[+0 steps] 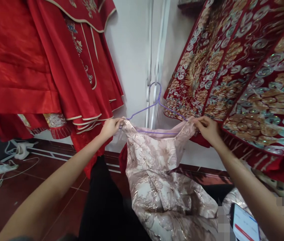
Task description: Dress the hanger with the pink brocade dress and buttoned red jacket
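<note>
A pale pink brocade dress (154,167) hangs on a thin purple wire hanger (157,100) in front of me. My left hand (110,128) pinches the dress's left shoulder where it sits on the hanger's end. At the other end my right hand (207,129) grips the right shoulder of the dress. The skirt of the dress trails down over my lap, partly on black cloth (104,201).
Red satin embroidered garments (43,60) hang at the left. A dark red garment (244,77) thick with gold and silver embroidery hangs at the right. A white wall (134,50) is behind. White cables (3,167) lie on the dark red tile floor. A phone (244,224) lies at lower right.
</note>
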`<action>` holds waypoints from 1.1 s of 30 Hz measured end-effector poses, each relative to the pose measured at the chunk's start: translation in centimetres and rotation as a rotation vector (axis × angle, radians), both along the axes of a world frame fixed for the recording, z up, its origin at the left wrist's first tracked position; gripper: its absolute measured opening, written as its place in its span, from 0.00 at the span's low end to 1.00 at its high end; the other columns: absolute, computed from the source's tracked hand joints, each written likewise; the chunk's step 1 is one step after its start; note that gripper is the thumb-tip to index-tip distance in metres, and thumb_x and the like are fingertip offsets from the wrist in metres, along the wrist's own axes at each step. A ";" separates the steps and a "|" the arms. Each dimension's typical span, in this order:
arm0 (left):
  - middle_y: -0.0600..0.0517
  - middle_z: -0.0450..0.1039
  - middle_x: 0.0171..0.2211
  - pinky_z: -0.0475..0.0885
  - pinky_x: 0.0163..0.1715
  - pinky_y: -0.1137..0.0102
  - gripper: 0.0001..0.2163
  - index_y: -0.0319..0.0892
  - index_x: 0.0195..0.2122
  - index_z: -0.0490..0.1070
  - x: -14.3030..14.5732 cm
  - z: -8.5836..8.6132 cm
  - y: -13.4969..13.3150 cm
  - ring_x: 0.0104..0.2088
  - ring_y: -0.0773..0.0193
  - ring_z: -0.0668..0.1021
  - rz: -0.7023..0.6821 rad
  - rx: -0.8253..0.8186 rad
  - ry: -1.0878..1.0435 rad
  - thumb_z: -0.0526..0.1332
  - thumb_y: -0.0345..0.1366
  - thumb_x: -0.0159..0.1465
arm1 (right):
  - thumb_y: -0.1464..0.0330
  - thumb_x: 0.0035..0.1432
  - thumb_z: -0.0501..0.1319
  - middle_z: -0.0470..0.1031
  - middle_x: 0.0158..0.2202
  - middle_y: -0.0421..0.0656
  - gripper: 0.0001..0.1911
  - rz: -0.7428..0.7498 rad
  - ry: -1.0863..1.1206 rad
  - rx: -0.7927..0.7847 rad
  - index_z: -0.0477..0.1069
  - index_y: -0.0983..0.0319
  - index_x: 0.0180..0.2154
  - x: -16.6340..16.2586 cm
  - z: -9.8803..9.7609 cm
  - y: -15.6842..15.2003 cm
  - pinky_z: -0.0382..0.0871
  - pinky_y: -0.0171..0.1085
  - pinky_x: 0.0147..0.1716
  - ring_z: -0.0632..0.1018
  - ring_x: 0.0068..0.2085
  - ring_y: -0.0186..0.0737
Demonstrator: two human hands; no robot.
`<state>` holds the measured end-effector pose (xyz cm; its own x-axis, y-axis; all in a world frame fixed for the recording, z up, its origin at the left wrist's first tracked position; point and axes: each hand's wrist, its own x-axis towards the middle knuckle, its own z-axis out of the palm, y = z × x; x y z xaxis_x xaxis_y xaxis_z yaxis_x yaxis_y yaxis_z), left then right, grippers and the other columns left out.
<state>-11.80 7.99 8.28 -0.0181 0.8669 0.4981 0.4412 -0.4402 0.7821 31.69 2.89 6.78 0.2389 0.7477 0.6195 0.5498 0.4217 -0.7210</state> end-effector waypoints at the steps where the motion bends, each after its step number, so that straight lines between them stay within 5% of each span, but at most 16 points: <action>1: 0.50 0.75 0.20 0.68 0.32 0.74 0.05 0.42 0.22 0.76 -0.2 -0.5 -0.2 0.30 0.58 0.78 0.014 -0.052 -0.086 0.66 0.34 0.54 | 0.60 0.54 0.59 0.76 0.36 0.50 0.10 -0.044 0.031 0.024 0.67 0.60 0.31 0.3 -0.6 -0.3 0.68 0.38 0.41 0.76 0.38 0.42; 4: 0.50 0.74 0.18 0.70 0.27 0.73 0.06 0.39 0.21 0.75 -0.9 -2.2 -0.9 0.24 0.59 0.77 -0.010 -0.311 -0.258 0.65 0.30 0.54 | 0.58 0.53 0.60 0.76 0.38 0.52 0.12 -0.117 0.171 0.022 0.66 0.59 0.33 1.0 -3.4 -1.5 0.69 0.38 0.41 0.77 0.39 0.42; 8: 0.47 0.76 0.21 0.72 0.27 0.70 0.02 0.36 0.23 0.75 -0.7 -4.2 -2.6 0.22 0.59 0.78 -0.215 -0.702 -0.413 0.67 0.26 0.51 | 0.50 0.42 0.66 0.77 0.33 0.49 0.22 -0.141 0.483 -0.098 0.66 0.60 0.31 0.5 -8.7 -3.3 0.73 0.44 0.38 0.78 0.36 0.47; 12: 0.43 0.78 0.34 0.74 0.34 0.70 0.05 0.36 0.30 0.76 1.8 -5.2 -3.6 0.33 0.59 0.80 -0.380 -0.638 -0.607 0.68 0.31 0.52 | 0.50 0.42 0.66 0.77 0.31 0.45 0.21 -0.030 0.480 -0.189 0.69 0.60 0.31 -1.6 -11.5 -6.4 0.73 0.47 0.41 0.79 0.35 0.46; 19: 0.52 0.75 0.28 0.70 0.38 0.72 0.04 0.41 0.28 0.75 6.8 -4.8 -0.6 0.33 0.65 0.76 -0.097 -0.342 -0.619 0.62 0.34 0.58 | 0.53 0.50 0.64 0.75 0.35 0.45 0.17 -0.049 0.337 -0.031 0.69 0.59 0.33 -3.4 -9.2 -9.6 0.71 0.44 0.44 0.77 0.40 0.44; 25: 0.52 0.71 0.25 0.71 0.35 0.68 0.10 0.41 0.27 0.69 8.6 -3.4 0.3 0.27 0.64 0.75 -0.319 -0.446 -0.941 0.56 0.41 0.61 | 0.51 0.52 0.60 0.74 0.36 0.46 0.18 -0.126 0.259 -0.016 0.68 0.58 0.34 -2.9 -8.5 -9.3 0.72 0.44 0.42 0.77 0.40 0.44; 33: 0.54 0.70 0.23 0.70 0.34 0.70 0.10 0.40 0.27 0.68 7.7 -2.5 0.5 0.25 0.66 0.74 -0.365 -0.430 -1.070 0.57 0.39 0.62 | 0.50 0.50 0.61 0.75 0.33 0.46 0.19 -0.269 0.274 0.022 0.69 0.59 0.32 -1.4 -8.4 -8.2 0.72 0.43 0.39 0.77 0.37 0.44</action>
<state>-4.09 8.49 5.75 0.0348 0.9981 0.0506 -0.6149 -0.0185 0.7884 30.27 -5.28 -1.65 0.5837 0.6231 0.5207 0.4310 0.3057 -0.8490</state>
